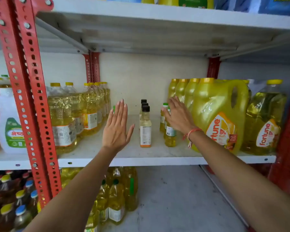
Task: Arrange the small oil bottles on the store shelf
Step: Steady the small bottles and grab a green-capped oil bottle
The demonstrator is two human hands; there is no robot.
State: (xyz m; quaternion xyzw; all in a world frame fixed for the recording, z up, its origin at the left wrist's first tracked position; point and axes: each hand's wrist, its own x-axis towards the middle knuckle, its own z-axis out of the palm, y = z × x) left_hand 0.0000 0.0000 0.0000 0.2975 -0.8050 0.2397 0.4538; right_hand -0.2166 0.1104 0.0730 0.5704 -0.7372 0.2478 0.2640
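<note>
- Yellow large oil bottles (90,111) are standing packed at nine o'clock, probably leaving the middle of the shelf (137,158) free for smaller stock.
- Left hand (117,126) is hovering flat, fingers (120,108) together and holding nothing, half hiding a green-capped bottle (114,109), likely to square up a row.
- Black-capped small bottles (145,126) are lining up front to back at twelve o'clock.
- Right hand (177,114) is resting open-palmed against green-capped small bottles (169,131) at three o'clock, seemingly nudging them beside the big jug (219,114).
</note>
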